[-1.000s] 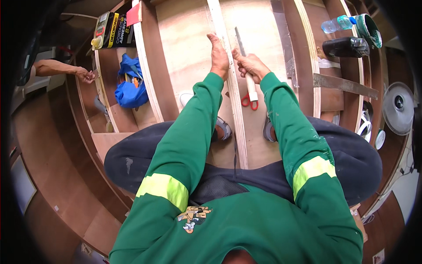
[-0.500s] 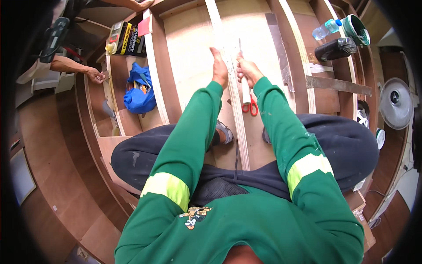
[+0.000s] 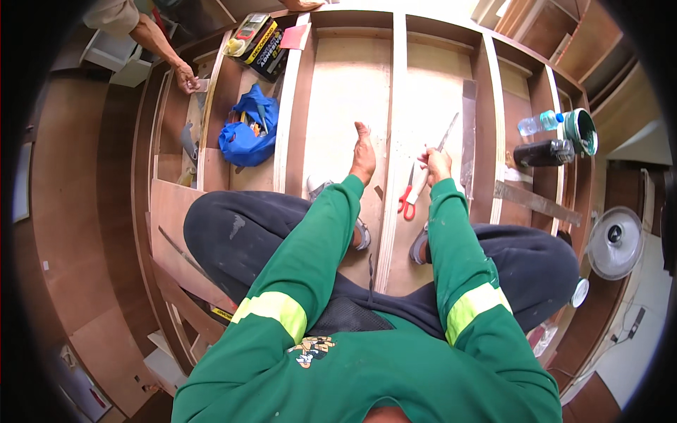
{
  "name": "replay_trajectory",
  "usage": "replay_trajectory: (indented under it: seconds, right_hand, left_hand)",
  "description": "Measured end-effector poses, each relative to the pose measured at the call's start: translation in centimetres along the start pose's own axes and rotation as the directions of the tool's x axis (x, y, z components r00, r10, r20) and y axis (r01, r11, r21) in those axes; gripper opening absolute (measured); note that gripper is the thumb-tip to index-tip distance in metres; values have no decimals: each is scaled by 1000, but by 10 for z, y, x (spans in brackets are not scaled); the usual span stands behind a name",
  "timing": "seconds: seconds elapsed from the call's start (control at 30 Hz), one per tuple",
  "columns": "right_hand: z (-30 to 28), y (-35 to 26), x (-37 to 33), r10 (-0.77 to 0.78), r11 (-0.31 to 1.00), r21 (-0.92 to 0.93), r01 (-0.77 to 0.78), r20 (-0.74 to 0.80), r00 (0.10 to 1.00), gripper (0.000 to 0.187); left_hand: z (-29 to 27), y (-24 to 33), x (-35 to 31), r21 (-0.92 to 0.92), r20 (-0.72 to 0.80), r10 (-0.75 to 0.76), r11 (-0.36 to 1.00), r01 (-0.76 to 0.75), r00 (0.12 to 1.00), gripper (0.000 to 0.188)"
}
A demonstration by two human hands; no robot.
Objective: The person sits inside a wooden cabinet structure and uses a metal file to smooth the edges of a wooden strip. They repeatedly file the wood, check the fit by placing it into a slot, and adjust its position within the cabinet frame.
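Before and below us, one large wooden frame (image 3: 496, 106), its long slats pale along the edge, its bays lined with thin board.

Item: one metal strip (image 3: 539, 203), long and worn, laid crosswise over the slats at the right.

Item: one round fan (image 3: 613, 247), grey with a dark hub, at the far right.

Item: one blue bag (image 3: 243, 148), crumpled, mouth open on mixed contents, in a bay at the left; beyond it, one black can (image 3: 264, 56) with a yellow band.

Item: one green bucket (image 3: 572, 127), smeared white inside, at the right; near it, one black bottle (image 3: 539, 154) and one clear bottle (image 3: 538, 125) with a blue cap.

Item: our left hand (image 3: 363, 161), open, thumb raised, just left of the middle slat (image 3: 390, 211); we see nothing in it.

Item: our right hand (image 3: 438, 163), closed round the pale handle of one narrow knife (image 3: 449, 132), right of that slat, blade pointing away from us and rightward.

Item: one pair of scissors (image 3: 407, 204), red-handled, just beside the knife's handle; whether they touch, we cannot tell.
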State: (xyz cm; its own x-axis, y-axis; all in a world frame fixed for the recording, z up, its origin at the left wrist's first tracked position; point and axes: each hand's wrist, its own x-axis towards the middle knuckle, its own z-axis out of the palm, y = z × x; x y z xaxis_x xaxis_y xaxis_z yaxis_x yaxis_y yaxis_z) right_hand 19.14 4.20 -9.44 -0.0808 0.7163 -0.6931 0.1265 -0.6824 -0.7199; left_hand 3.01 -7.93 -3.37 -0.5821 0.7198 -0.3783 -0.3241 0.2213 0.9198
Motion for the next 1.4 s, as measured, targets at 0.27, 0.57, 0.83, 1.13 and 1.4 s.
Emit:
replay_trajectory:
  seconds: [0.27, 0.57, 0.83, 1.13, 1.4]
  right_hand:
    - [42, -7, -25, 15, 998, -59, 6, 349, 937, 27]
    - [15, 13, 4, 180, 975, -202, -89, 497, 849, 27]
    - [17, -1, 3, -33, 999, 46, 17, 390, 920, 41]
    - [55, -28, -4, -13, 966, -239, 99, 338, 941, 31]
    - [61, -85, 10, 13, 989, -144, 44, 373, 928, 40]
  left_hand:
    - [27, -42, 48, -293, 347, -209, 902, 317, 914, 104]
    - [3, -94, 32, -133, 180, -273, 945, 298, 945, 100]
    - [5, -64, 33, 108, 10, -131, 986, 129, 991, 89]
    - [19, -57, 88, 60, 317, -163, 987, 152, 934, 98]
    - [59, 31, 126, 453, 36, 141, 880, -142, 989, 88]
